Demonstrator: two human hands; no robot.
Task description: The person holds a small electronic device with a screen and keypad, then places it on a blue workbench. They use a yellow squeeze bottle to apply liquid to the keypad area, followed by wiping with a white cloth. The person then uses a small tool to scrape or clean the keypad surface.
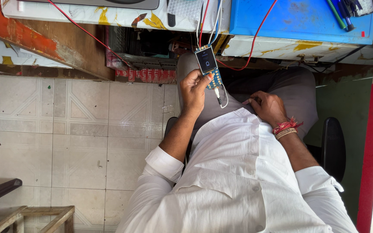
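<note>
My left hand (pixel 194 89) is shut on a small keypad phone (pixel 208 64) with a lit dark screen, held above my grey-trousered lap. Red, white and blue wires (pixel 205 26) run from the phone's top up to the workbench, and a white cable (pixel 224 98) hangs from its lower end. My right hand (pixel 267 107) rests on my right thigh with fingers curled against the hem of my white shirt, holding nothing that I can see. Red and beige thread bands circle that wrist.
A blue box (pixel 301 19) with pens on it sits on the workbench at upper right. A paint-stained bench edge (pixel 109 15) runs across the top. Tiled floor (pixel 65 138) spreads to the left, with a wooden frame (pixel 31 218) at lower left. Black chair armrests flank me.
</note>
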